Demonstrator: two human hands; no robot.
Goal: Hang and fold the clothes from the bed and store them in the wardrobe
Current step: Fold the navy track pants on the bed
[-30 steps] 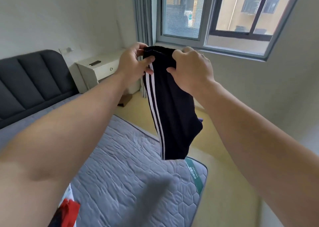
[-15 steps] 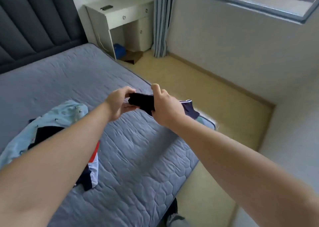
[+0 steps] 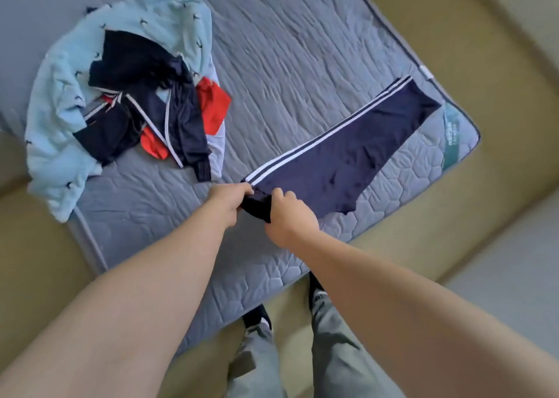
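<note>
Navy trousers [image 3: 341, 155] with white side stripes, laid flat diagonally centre-right on bed [image 3: 287, 50]; jumbled clothes pile [image 3: 121, 101] upper left

**Cloth on cloth, nearly all of it matt**

The mattress [image 3: 302, 65] is covered in quilted grey-blue fabric, matt, with stitching that raises hexagons near the edge and wavy ridges further in; a green label [image 3: 452, 139] lies flat at its corner (the lettering is too blurred to read); the navy trousers [image 3: 341, 158] are a smooth, matt knit with flat white stripes down one side; the light blue garment [image 3: 57, 125] looks soft and slightly fuzzy, printed with small dark marks; the dark jacket [image 3: 184, 116] has the faint sheen of thin synthetic cloth, with white piping, red panels and a ribbed cuff; the floor [image 3: 499, 74] is smooth, tan and matt; the grey trouser legs [image 3: 335, 355] are plain, creased, matt cloth.
</note>
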